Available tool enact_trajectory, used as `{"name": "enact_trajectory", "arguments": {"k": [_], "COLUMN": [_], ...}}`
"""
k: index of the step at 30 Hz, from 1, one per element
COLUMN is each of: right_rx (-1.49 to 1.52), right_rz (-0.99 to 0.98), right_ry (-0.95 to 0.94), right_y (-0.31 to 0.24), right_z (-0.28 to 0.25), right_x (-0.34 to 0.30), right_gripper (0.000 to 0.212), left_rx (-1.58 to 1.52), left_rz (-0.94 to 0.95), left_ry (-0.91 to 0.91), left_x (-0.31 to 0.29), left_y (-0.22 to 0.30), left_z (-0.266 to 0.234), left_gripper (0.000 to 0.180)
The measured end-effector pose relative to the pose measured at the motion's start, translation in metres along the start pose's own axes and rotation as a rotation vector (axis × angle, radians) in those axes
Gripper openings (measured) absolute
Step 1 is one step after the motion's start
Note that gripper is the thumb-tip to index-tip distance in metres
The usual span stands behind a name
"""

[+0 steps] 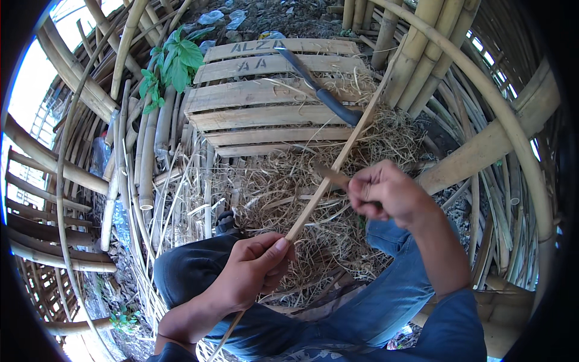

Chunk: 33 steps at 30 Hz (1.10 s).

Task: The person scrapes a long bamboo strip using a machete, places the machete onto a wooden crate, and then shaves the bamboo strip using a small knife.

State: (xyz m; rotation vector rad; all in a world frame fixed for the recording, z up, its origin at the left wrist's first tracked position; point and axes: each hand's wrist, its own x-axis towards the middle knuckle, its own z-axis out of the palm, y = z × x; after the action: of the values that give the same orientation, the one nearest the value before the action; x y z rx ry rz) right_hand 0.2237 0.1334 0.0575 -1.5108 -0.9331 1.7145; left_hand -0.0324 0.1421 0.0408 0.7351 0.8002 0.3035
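Observation:
A long, thin bamboo strip (326, 183) runs slantwise from beside my lap up toward the bamboo poles at the far right. My left hand (256, 265) is closed round its lower part, thumb along the top. In my right hand (386, 196) is a short knife (333, 176), its brownish blade crossing the strip about midway along. The fingers hide most of its handle. Beyond my hands, a dark curved tool (319, 90) with a thick grip lies across a slatted wooden crate (253, 114), partly behind the strip's upper part.
Pale shavings (271, 193) cover the ground between my legs and the crate. Bamboo poles (422, 54) stand at the far right, and a thick bamboo pole (482, 151) slants in nearer. Stacked canes (145, 151) and a leafy green plant (178, 60) are at the left.

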Motion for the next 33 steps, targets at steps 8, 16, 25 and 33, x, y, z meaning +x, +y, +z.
{"name": "enact_trajectory", "arguments": {"k": [8,16,25,33], "right_rx": [0.08,-0.128,-0.002,-0.009], "right_rz": [-0.144,0.108,0.185,0.023], "right_ry": [0.271,-0.297,-0.292,-0.115], "right_y": [-0.011,0.014,0.013,0.007], "right_z": [-0.059,0.046,0.034,0.014], "right_x": [-0.004,-0.009,-0.003,-0.003], "right_gripper": [0.024,0.023,0.025,0.021], "left_rx": [-0.024,0.035,0.178,0.14], "left_rz": [-0.064,-0.039,0.087,0.071], "left_ry": [-0.052,-0.025,0.081,0.064], "left_x": [-0.007,-0.001,-0.005,-0.009], "left_y": [-0.008,-0.007,-0.011,-0.008], "left_z": [-0.01,-0.002,0.003,-0.003], "left_gripper": [0.027,0.026,0.025,0.025]}}
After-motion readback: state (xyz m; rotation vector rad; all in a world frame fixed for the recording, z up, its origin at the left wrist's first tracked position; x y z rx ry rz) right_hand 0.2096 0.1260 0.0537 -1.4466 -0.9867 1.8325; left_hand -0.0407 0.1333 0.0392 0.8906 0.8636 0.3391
